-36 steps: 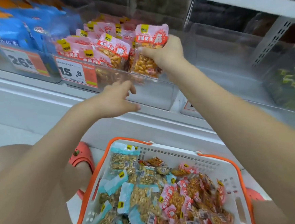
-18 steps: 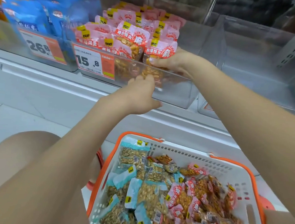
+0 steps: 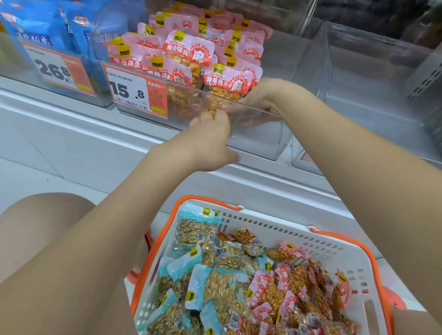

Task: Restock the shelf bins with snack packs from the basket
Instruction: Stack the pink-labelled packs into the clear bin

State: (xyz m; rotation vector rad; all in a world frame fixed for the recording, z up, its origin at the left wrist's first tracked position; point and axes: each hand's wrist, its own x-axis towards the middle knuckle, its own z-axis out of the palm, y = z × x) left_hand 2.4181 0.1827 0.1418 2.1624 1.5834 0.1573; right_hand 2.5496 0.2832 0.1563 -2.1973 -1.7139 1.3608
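nearest us, the basket (image 3: 263, 225) holds many snack packs (image 3: 221, 289). beyond it our left hand (image 3: 211, 142) rests against the clear bin (image 3: 256, 143) front, fingers loose, holding nothing. farther in, our right hand (image 3: 257, 97) seems to pinch a pink pack (image 3: 228, 82), seating it in the bin. next, we judge: let go and reach back for another.

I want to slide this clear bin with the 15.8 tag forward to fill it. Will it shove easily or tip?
The clear bin looks like thin rigid plastic, so it should probably slide rather than flex. The pink peanut packs fill only its left and middle, so it may swing slightly when pushed. It sits low and wide, so tipping seems unlikely.
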